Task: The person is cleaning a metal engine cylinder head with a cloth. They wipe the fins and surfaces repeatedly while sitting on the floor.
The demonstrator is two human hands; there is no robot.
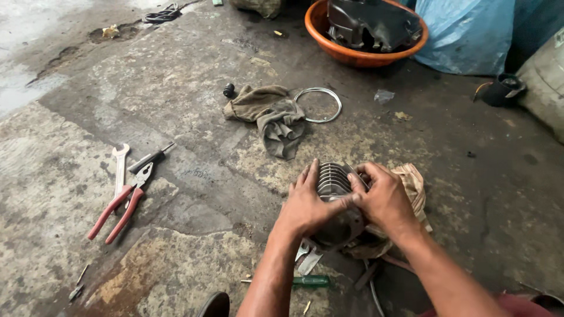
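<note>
A grey finned metal engine cylinder rests on the stained concrete floor, partly on a tan rag. My left hand grips its left side, thumb stretched across the front. My right hand holds its right side, fingers curled over the fins. The lower part of the cylinder is hidden behind my hands.
Red-handled pliers, a spanner and a dark screwdriver lie at the left. A grey rag and a metal ring lie ahead. An orange basin holds a dark engine part. A green-handled screwdriver lies near my arms.
</note>
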